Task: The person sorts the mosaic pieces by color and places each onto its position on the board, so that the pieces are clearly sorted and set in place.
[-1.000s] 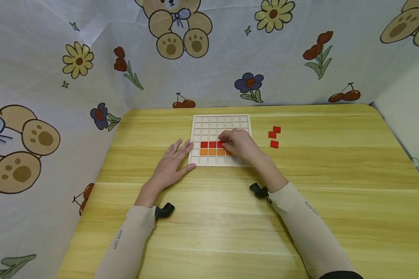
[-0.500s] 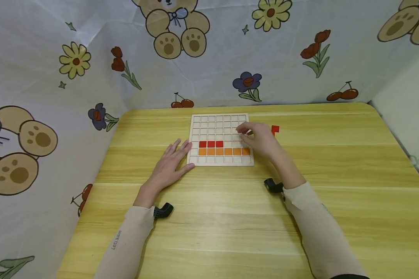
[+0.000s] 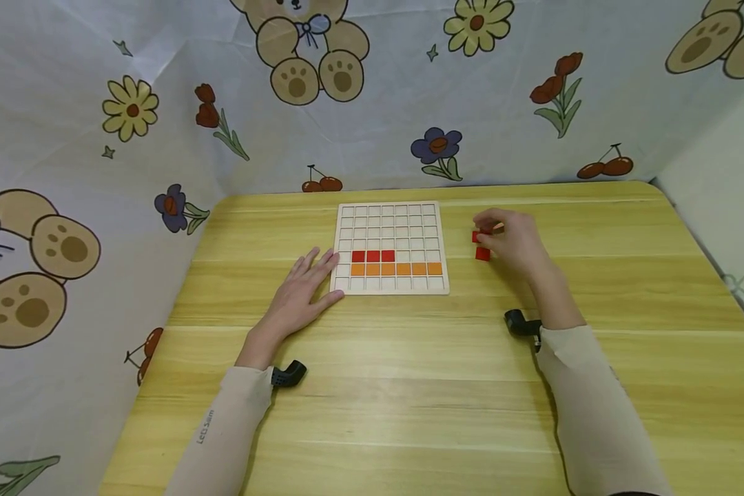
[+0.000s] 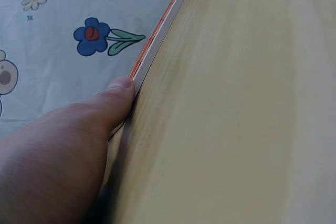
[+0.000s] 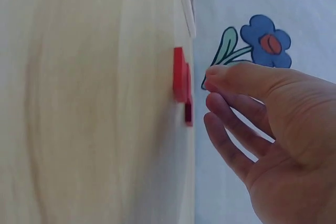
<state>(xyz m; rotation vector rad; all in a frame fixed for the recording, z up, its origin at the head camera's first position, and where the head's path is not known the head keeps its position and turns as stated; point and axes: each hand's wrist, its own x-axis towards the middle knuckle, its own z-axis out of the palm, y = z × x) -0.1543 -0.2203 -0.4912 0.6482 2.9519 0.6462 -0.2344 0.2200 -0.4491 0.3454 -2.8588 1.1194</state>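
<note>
A pale grid board (image 3: 372, 222) lies on the table with a row of orange square tiles (image 3: 396, 269) and, above it, three red square tiles (image 3: 373, 256). My left hand (image 3: 294, 296) rests flat at the board's left side, fingertips and thumb at its edge; the left wrist view has the thumb (image 4: 119, 88) against the board's corner. To the right of the board, my right hand (image 3: 513, 241) is over the loose red tiles (image 3: 482, 254), partly hiding them. Its fingers bend loosely, and in the right wrist view nothing shows between thumb and fingers, close to the red tiles (image 5: 179, 75).
The wooden table (image 3: 384, 386) extends around the board on all sides. Behind and to the left hangs a white cloth (image 3: 384, 117) printed with bears and flowers. A black wrist camera (image 3: 289, 373) juts from the left cuff, another (image 3: 521, 324) from the right.
My right hand has left the red row on the board and moved right to the loose red tiles. More of the orange row now shows. The left hand stays at the board's edge.
</note>
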